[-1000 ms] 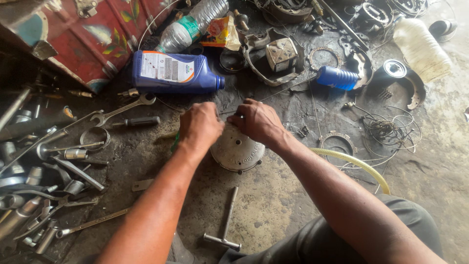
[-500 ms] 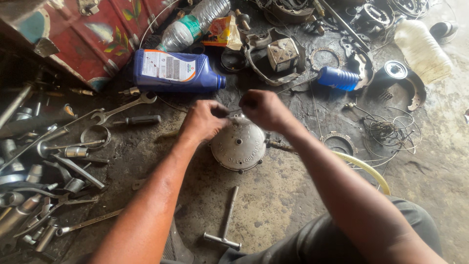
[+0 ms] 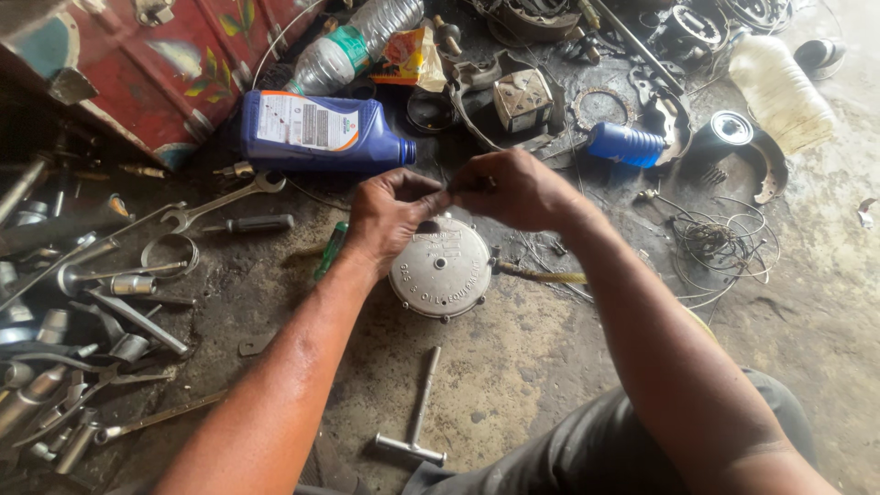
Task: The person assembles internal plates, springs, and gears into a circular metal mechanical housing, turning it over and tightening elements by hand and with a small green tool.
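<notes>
Single head view, looking steeply down, close over hands (image 3: 458, 206) and floor (image 3: 513, 367).

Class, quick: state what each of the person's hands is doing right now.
Left hand: fingers pinched shut on something small, too small to identify, above the round grey metal cover.
Right hand: pinched shut too, fingertips meeting the left's.

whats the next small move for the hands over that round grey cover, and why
Probably lower the pinched piece toward the round grey cover. Both the left hand and the right hand meet at the fingertips just above the cover's far edge, pinching something too small to identify, while the cover lies flat on the floor right below them. That is a guess from the hand position only.
</notes>
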